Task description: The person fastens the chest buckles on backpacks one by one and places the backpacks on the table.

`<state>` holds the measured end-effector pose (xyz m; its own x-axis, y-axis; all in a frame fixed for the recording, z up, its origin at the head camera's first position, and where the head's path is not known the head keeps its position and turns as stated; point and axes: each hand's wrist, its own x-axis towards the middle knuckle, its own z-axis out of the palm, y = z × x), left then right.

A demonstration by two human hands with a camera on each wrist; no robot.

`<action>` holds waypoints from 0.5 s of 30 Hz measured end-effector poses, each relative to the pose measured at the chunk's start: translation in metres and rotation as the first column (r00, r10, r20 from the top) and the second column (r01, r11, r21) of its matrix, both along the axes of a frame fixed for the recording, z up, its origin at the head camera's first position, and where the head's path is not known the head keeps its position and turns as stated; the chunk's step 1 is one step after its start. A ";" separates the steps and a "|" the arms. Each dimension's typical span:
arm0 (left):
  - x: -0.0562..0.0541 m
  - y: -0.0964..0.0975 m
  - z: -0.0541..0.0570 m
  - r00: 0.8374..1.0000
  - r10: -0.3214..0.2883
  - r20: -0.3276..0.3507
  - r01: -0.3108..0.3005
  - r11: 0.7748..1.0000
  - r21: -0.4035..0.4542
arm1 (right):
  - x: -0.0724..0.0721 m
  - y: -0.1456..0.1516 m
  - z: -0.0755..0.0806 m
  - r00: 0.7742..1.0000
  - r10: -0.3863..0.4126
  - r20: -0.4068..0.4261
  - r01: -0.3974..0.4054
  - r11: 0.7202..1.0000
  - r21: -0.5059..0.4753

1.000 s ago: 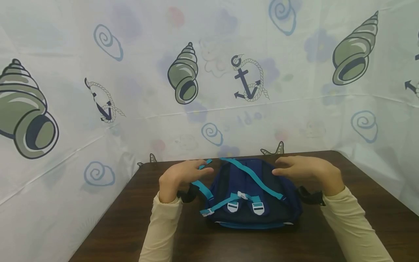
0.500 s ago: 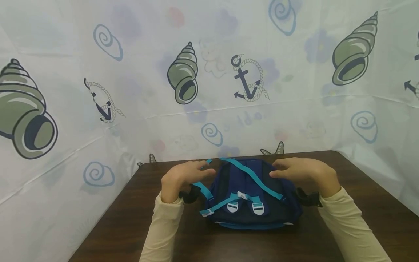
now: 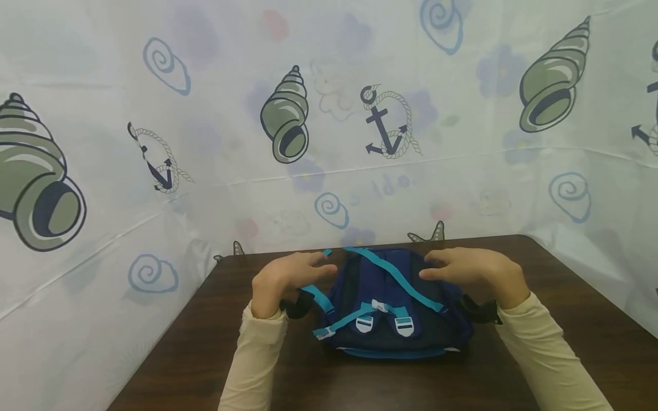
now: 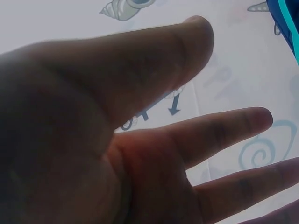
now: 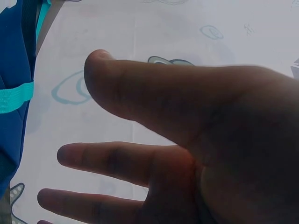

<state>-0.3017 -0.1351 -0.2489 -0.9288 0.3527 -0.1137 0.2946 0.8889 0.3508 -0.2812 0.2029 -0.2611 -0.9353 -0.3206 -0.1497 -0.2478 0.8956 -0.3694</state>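
Note:
A dark blue backpack [image 3: 380, 285] lies on the brown table with its shoulder-strap side up. Turquoise straps [image 3: 393, 271] cross it, joined by a white chest buckle [image 3: 379, 306] above two white strap adjusters. My left hand [image 3: 293, 271] hovers at the bag's left side, fingers extended and holding nothing. On the other side my right hand [image 3: 473, 267] hovers over the bag's right edge, also holding nothing. Both wrist views show spread, straight fingers and a thumb held apart. The bag's blue side [image 5: 16, 93] appears at the left of the right wrist view.
The dark brown table [image 3: 205, 354] reaches back to a white curtain [image 3: 221, 171] printed with shells and anchors, which also hangs along both sides. A dark wrist band [image 3: 297, 305] sits under each wrist.
My right hand has shifted slightly left, towards the bag's middle. My left hand stays nearly still, and the backpack has not moved.

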 end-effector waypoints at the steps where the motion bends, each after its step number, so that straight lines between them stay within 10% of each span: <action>1: 0.000 0.000 -0.001 1.000 0.000 0.001 0.000 1.000 -0.003 | 0.000 0.000 0.000 1.000 0.005 -0.001 -0.005 1.000 0.004; 15: -0.003 0.022 -0.011 0.997 -0.013 0.079 0.014 1.000 -0.014 | -0.001 -0.009 -0.002 1.000 0.020 0.006 -0.020 0.999 0.039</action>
